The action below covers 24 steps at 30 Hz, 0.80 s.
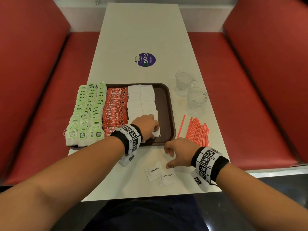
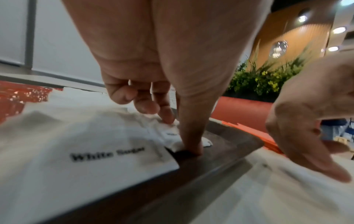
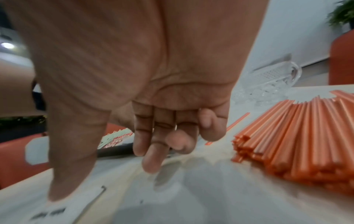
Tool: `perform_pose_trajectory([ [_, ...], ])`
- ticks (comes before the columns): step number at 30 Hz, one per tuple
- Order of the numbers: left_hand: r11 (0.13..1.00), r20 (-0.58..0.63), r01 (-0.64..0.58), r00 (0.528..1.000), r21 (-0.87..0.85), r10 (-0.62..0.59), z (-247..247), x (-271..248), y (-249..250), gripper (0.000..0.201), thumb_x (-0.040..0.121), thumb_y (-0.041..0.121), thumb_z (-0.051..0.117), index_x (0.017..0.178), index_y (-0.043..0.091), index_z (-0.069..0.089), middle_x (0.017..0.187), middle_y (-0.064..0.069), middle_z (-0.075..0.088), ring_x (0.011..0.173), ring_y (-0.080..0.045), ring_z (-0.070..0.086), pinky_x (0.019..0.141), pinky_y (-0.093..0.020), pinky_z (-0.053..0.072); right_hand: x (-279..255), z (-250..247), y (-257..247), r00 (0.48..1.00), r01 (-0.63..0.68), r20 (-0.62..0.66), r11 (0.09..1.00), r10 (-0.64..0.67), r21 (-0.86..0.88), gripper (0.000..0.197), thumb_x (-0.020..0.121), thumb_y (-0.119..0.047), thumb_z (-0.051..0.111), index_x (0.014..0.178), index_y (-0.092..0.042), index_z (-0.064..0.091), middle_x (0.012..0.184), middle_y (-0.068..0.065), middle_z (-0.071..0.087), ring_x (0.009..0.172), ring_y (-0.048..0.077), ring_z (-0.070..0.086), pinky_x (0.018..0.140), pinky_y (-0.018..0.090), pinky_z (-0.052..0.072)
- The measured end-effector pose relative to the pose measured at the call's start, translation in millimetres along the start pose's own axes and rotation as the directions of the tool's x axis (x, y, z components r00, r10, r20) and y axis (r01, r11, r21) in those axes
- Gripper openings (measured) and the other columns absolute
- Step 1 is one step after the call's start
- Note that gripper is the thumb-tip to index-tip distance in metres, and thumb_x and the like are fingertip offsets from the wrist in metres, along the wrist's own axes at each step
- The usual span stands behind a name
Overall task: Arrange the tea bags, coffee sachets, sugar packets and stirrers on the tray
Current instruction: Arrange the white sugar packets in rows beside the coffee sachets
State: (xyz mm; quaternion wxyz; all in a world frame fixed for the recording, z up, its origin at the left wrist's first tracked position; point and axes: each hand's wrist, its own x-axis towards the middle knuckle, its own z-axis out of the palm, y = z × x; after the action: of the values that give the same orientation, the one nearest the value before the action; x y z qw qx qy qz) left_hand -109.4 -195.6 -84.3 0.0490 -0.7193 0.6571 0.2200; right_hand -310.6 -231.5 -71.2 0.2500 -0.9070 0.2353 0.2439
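Note:
A brown tray (image 1: pixel 171 114) holds rows of green tea bags (image 1: pixel 86 112), red coffee sachets (image 1: pixel 115 110) and white sugar packets (image 1: pixel 141 102). My left hand (image 1: pixel 155 130) is low over the tray's near right part; its thumb and curled fingers pinch a sugar packet (image 2: pixel 172 133) at the end of the sugar rows. My right hand (image 1: pixel 168 159) hovers over the table in front of the tray, fingers loosely curled and holding nothing, thumb tip down at a loose sugar packet (image 3: pixel 47 212). Two more loose sugar packets (image 1: pixel 152 171) lie nearby. Orange stirrers (image 1: pixel 196 130) lie in a pile right of the tray.
Two glass cups (image 1: pixel 185 79) stand on the white table (image 1: pixel 133 30) beyond the stirrers, right of the tray. A round purple sticker (image 1: pixel 145 59) is on the tabletop further back. Red bench seats (image 1: pixel 41 97) flank the table on both sides.

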Motion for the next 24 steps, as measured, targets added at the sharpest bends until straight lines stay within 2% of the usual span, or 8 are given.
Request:
perform_pose_trajectory([
  [4, 0.998, 0.028, -0.012, 1.000, 0.060, 0.010, -3.4, -4.6, 1.1, 0.031, 0.086, 0.039, 0.073, 0.114, 0.028, 0.064, 0.114, 0.002, 0.055, 0.105, -0.022, 0.055, 0.088, -0.036, 0.048, -3.0, 11.6, -5.6, 0.999, 0.016, 0.047, 0.997, -0.013, -0.076, 0.051, 0.071, -0.058, 0.081, 0.101, -0.030, 0.052, 0.099, -0.010, 0.057, 0.088, 0.015, 0.055, 0.075, 0.031, 0.050],
  [8, 0.993, -0.014, -0.115, 0.993, 0.015, 0.115, -6.5, -23.5, 9.3, 0.031, 0.089, 0.046, 0.066, 0.115, 0.029, 0.064, 0.114, 0.003, 0.058, 0.106, -0.020, 0.054, 0.090, -0.036, 0.046, -3.2, 19.3, -9.6, 0.998, 0.045, 0.054, 0.987, -0.038, -0.155, 0.061, 0.066, -0.055, 0.085, 0.111, -0.026, 0.056, 0.104, -0.009, 0.051, 0.090, 0.018, 0.053, 0.075, 0.034, 0.049],
  [10, 0.977, 0.030, -0.213, 0.977, -0.009, 0.213, -4.9, -35.7, 16.2, 0.027, 0.089, 0.044, 0.067, 0.110, 0.027, 0.065, 0.108, 0.004, 0.059, 0.102, -0.018, 0.054, 0.086, -0.033, 0.045, -3.8, 21.0, -11.4, 0.997, 0.058, 0.054, 0.984, -0.049, -0.171, 0.056, 0.068, -0.051, 0.085, 0.110, -0.024, 0.059, 0.106, -0.006, 0.052, 0.092, 0.020, 0.054, 0.076, 0.035, 0.050],
  [12, 0.958, 0.133, -0.286, 0.950, 0.005, 0.283, -0.7, -47.5, 23.4, 0.029, 0.088, 0.044, 0.068, 0.111, 0.026, 0.065, 0.106, 0.005, 0.059, 0.101, -0.017, 0.055, 0.085, -0.033, 0.046, -4.1, 21.5, -12.2, 0.997, 0.064, 0.057, 0.984, -0.055, -0.169, 0.046, 0.074, -0.046, 0.083, 0.109, -0.023, 0.063, 0.107, -0.005, 0.055, 0.093, 0.020, 0.055, 0.079, 0.036, 0.051],
  [16, 0.915, 0.295, -0.390, 0.890, 0.101, 0.347, 17.0, -62.9, 32.6, 0.046, 0.083, 0.045, 0.073, 0.123, 0.024, 0.062, 0.117, 0.002, 0.057, 0.110, -0.019, 0.053, 0.091, -0.037, 0.047, -4.3, 19.4, -12.1, 0.997, 0.041, 0.073, 0.990, -0.031, -0.136, 0.035, 0.082, -0.037, 0.078, 0.111, -0.022, 0.067, 0.109, -0.003, 0.061, 0.098, 0.020, 0.058, 0.085, 0.037, 0.052],
  [19, 0.902, 0.323, -0.412, 0.877, 0.127, 0.355, 29.9, -67.5, 33.2, 0.058, 0.080, 0.045, 0.076, 0.131, 0.026, 0.057, 0.123, 0.003, 0.051, 0.113, -0.021, 0.052, 0.093, -0.039, 0.047, -5.9, 17.4, -10.0, 0.996, 0.021, 0.092, 0.991, -0.009, -0.133, 0.029, 0.085, -0.032, 0.076, 0.109, -0.021, 0.067, 0.108, -0.001, 0.062, 0.097, 0.021, 0.058, 0.086, 0.037, 0.052],
  [22, 0.882, 0.314, -0.442, 0.871, 0.163, 0.378, 34.3, -68.5, 34.5, 0.053, 0.080, 0.046, 0.076, 0.127, 0.027, 0.060, 0.126, 0.004, 0.051, 0.114, -0.022, 0.051, 0.092, -0.038, 0.044, -6.5, 17.4, -6.4, 0.997, 0.018, 0.082, 0.991, -0.007, -0.134, 0.022, 0.085, -0.029, 0.077, 0.104, -0.020, 0.068, 0.107, 0.000, 0.061, 0.097, 0.022, 0.058, 0.085, 0.038, 0.052],
  [24, 0.855, 0.320, -0.470, 0.862, 0.220, 0.392, 34.1, -67.6, 36.2, 0.047, 0.081, 0.049, 0.073, 0.122, 0.028, 0.062, 0.126, 0.005, 0.053, 0.114, -0.021, 0.050, 0.086, -0.035, 0.037, -6.3, 17.2, -4.2, 0.998, 0.015, 0.057, 0.991, -0.007, -0.131, 0.019, 0.085, -0.028, 0.076, 0.101, -0.019, 0.069, 0.107, 0.000, 0.061, 0.097, 0.022, 0.059, 0.084, 0.036, 0.052],
])
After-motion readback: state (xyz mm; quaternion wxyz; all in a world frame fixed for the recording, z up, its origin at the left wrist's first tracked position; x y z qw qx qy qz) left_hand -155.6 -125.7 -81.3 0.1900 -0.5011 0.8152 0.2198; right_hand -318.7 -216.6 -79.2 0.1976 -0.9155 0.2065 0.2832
